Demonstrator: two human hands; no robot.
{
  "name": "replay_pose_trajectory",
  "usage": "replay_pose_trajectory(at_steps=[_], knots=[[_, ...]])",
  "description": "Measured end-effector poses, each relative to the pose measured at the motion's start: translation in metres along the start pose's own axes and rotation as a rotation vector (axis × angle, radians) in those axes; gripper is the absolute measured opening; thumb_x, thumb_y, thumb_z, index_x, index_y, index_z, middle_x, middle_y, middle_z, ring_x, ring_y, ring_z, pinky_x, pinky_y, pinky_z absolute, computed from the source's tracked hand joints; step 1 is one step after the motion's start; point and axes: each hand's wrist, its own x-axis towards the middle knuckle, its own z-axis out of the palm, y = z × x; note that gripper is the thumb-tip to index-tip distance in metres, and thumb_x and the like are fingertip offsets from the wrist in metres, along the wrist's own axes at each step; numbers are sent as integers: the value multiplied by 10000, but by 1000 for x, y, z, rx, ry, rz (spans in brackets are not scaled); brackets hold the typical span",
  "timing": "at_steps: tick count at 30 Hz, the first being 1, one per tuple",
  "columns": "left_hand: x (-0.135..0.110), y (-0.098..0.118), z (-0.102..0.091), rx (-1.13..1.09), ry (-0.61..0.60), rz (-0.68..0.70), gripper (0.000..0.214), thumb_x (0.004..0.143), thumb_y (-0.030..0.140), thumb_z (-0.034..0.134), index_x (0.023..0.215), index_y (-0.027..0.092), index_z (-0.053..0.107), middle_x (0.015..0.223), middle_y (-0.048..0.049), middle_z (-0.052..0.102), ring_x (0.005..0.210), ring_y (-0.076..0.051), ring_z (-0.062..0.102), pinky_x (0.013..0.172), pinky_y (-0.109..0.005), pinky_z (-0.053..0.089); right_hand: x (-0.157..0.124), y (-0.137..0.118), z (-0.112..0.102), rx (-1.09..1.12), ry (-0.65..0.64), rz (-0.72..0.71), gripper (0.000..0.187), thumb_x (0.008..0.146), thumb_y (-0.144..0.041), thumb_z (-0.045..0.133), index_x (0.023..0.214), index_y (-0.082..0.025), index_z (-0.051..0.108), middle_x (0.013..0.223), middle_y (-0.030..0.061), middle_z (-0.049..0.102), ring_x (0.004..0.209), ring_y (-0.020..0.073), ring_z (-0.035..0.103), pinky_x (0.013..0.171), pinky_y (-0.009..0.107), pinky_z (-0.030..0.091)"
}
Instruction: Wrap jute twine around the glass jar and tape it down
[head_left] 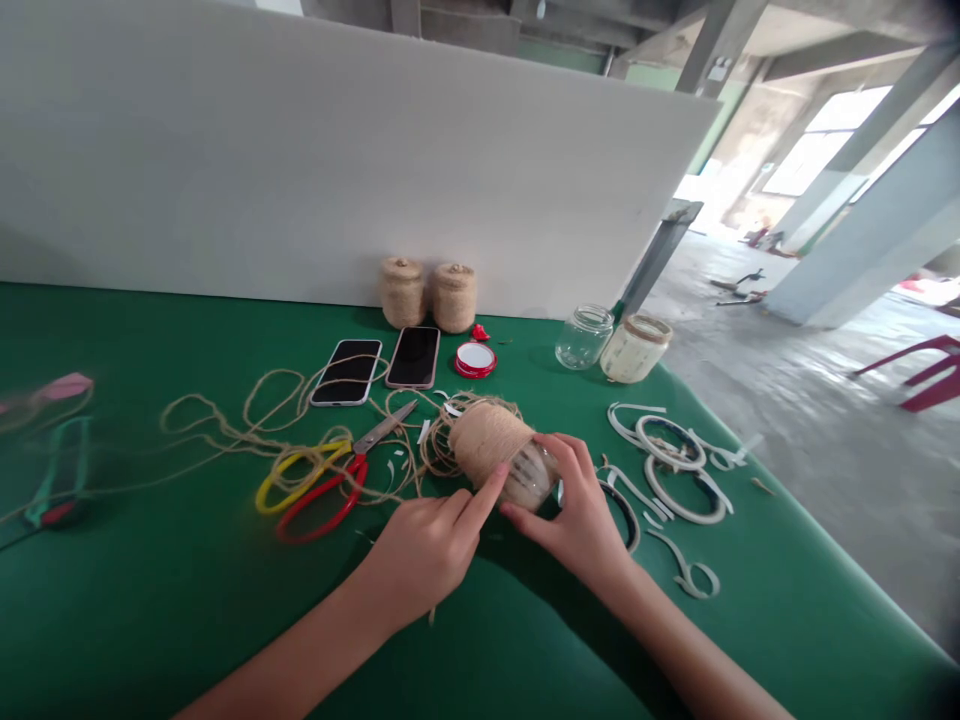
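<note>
Over the worktop (480, 675), between the fingers (571, 458), was the tipped jar (529, 478); the right hand (585, 510) gripped its glass, the left hand (435, 545) set a forefinger (484, 502) by the twine (484, 435), other hold unclear. Snug, even turns seemed best.

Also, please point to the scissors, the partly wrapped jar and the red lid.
Scissors (359, 463), head view: near the pivot.
Partly wrapped jar (484, 440), head view: its twine covering.
Red lid (475, 357), head view: its white middle.

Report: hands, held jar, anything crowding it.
Left hand: index finger on jar. Right hand: gripping its bare-glass end. Jar: tipped sideways, partly twine-wrapped. Loose twine, scissors crowd its left.
</note>
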Motion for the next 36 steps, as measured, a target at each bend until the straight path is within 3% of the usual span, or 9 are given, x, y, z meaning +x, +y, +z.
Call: replay_pose_trajectory(at_steps=[8, 11, 15, 19, 22, 26, 31, 36], knots=[[0, 0, 1, 24, -4, -7, 534, 859, 66, 349, 1383, 104, 258, 622, 16, 531, 442, -115, 479, 407, -230, 381, 0, -1, 2, 50, -35, 93, 562, 728, -423, 629, 1204, -242, 389, 1155, 99, 480, 1036, 256, 523, 812, 413, 505], [0, 1, 1, 14, -11, 0, 536, 856, 61, 356, 1380, 89, 251, 620, 19, 530, 448, -129, 492, 405, -247, 391, -3, 3, 3, -118, -41, 23, 685, 735, -496, 609, 1271, -197, 306, 1205, 144, 460, 1101, 306, 481, 878, 489, 459], [0, 3, 2, 27, -43, -14, 555, 848, 68, 383, 1384, 95, 239, 641, 18, 540, 460, -140, 506, 412, -264, 408, -8, 4, 5, -267, 54, -123, 861, 670, -570, 632, 1303, -143, 234, 1236, 191, 393, 1169, 372, 388, 928, 583, 386], [-1, 4, 4, 21, -42, -23, 555, 848, 74, 392, 1382, 91, 240, 658, 13, 551, 471, -144, 515, 423, -275, 420, -9, -3, 6, -304, -13, -223, 625, 702, -392, 636, 1222, -203, 346, 1200, 146, 370, 1139, 338, 393, 842, 505, 477], [-1, 4, 4, 11, -29, -15, 541, 854, 74, 384, 1378, 87, 248, 645, 14, 546, 468, -142, 509, 421, -272, 411, -7, -6, 5, -315, -35, -207, 553, 706, -283, 613, 1201, -210, 378, 1184, 135, 374, 1113, 318, 406, 809, 462, 501], [0, 4, 2, -14, -25, -1, 517, 867, 89, 376, 1370, 82, 260, 645, 10, 543, 476, -137, 504, 423, -261, 406, -4, -4, 2, -227, -36, -181, 587, 694, -279, 633, 1213, -214, 368, 1183, 120, 375, 1108, 292, 410, 894, 464, 454], [1, 3, -1, -44, -25, -1, 520, 870, 103, 368, 1376, 98, 248, 657, 10, 555, 485, -142, 512, 431, -266, 417, -3, -5, -1, -22, -11, 16, 594, 660, -323, 685, 1171, -229, 396, 1159, 92, 383, 1073, 247, 455, 918, 417, 440], [0, 0, -3, -47, -14, -9, 519, 871, 97, 357, 1379, 112, 251, 654, 16, 555, 457, -134, 492, 400, -259, 390, 0, -3, 1, 121, -6, 134, 522, 678, -370, 677, 1118, -245, 426, 1112, 70, 433, 1023, 228, 492, 828, 375, 487]])
